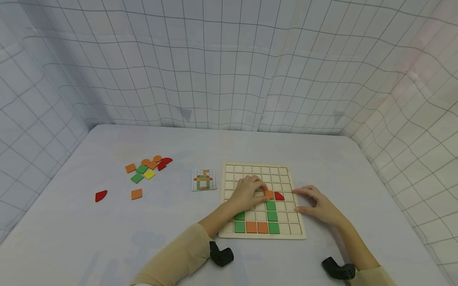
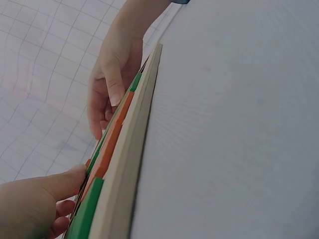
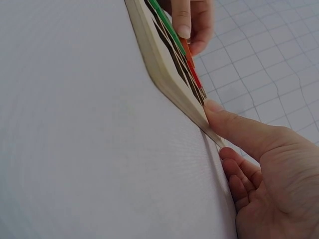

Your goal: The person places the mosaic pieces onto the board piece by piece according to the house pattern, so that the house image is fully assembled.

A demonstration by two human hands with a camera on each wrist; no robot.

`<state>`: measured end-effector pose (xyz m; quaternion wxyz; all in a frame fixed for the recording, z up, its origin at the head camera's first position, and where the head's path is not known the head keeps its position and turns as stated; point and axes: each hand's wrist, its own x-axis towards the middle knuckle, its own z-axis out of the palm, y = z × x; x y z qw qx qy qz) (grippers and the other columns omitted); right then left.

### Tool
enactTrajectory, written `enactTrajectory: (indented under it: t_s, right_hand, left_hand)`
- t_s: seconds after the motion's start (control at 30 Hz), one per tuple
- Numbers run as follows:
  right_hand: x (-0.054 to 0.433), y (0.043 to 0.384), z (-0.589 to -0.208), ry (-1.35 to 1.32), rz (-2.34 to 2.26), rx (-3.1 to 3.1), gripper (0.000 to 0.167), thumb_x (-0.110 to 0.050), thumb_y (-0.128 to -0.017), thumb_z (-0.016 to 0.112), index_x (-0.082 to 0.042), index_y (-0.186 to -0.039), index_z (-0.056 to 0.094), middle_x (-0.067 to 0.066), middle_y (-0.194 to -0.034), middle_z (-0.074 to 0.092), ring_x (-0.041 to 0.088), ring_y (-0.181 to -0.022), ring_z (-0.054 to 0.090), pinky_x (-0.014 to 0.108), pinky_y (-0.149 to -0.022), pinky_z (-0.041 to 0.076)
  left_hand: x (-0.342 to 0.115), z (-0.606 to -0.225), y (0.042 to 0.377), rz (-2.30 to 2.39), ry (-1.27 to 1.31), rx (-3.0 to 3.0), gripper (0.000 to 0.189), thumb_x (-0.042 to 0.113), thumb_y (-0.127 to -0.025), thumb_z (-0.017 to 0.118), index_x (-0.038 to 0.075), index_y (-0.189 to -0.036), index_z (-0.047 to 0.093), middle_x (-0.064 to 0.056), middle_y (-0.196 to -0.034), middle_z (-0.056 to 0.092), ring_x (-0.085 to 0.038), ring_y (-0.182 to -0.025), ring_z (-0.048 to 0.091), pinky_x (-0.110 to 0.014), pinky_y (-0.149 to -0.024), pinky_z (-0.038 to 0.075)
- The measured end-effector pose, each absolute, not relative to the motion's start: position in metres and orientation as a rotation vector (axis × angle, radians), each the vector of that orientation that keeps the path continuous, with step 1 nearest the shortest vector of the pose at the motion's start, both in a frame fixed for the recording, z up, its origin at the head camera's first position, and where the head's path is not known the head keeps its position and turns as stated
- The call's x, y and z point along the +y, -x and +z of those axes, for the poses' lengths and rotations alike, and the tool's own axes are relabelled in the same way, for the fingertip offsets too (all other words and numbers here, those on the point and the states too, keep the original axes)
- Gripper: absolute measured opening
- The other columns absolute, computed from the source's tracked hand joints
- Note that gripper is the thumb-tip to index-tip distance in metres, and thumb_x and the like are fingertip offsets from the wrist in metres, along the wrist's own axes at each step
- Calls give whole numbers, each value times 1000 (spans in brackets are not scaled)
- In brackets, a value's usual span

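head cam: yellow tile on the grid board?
No, the yellow tile lies beside a green tile on the table, left of the pattern card and off the grid board.

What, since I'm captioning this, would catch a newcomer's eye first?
First, the wooden grid board right of the picture card, bearing green squares. Then the left hand, pinching an orange square on it beside a red quarter-circle. Loose tiles lie left of the card.
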<state>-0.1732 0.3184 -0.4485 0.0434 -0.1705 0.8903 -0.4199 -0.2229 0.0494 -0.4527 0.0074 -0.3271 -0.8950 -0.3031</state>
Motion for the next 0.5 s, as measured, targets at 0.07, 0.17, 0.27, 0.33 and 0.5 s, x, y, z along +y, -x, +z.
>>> enactTrajectory:
  t_s: [0.07,0.17,0.27,0.33,0.5]
  right_hand:
    - [318,173,-448,522,-1293,2716,52,-23,-76,74,-13,-123,56,4,-118,48,11,-113,41,15,-92,28]
    - [318,172,-447,524,-1304,2711,52,-23,-76,74,-14,-123,56,4,-118,48,12,-113,41,15,-92,28]
    - [317,172,-447,520,-1304,2716,52,-23,-75,75,-14,-123,56,4,-118,48,13,-113,42,16,-93,28]
    - [318,172,-447,510,-1298,2718,52,-23,-75,75,-14,-123,56,3,-118,48,14,-113,42,17,-93,29]
    - [318,173,-448,486,-1279,2721,51,-25,-76,74,-15,-123,56,3,-118,48,14,-114,41,17,-93,29]
  left_hand:
    - [49,-453,223,-959,1027,-2795,30,41,-81,66,18,-100,65,1,-106,57,-16,-96,47,-34,-84,36]
    - [49,-453,224,-971,1029,-2795,30,40,-80,67,19,-100,66,1,-106,57,-16,-95,47,-34,-83,36]
    - [49,-453,225,-986,1028,-2794,30,40,-79,68,19,-100,67,1,-106,57,-16,-94,47,-34,-83,36]
    - [49,-453,225,-1000,1028,-2796,30,40,-79,68,20,-101,67,1,-106,57,-15,-94,47,-34,-83,36]
    - [49,-452,224,-1034,1022,-2792,30,40,-78,69,20,-100,68,2,-104,57,-15,-92,46,-33,-81,35]
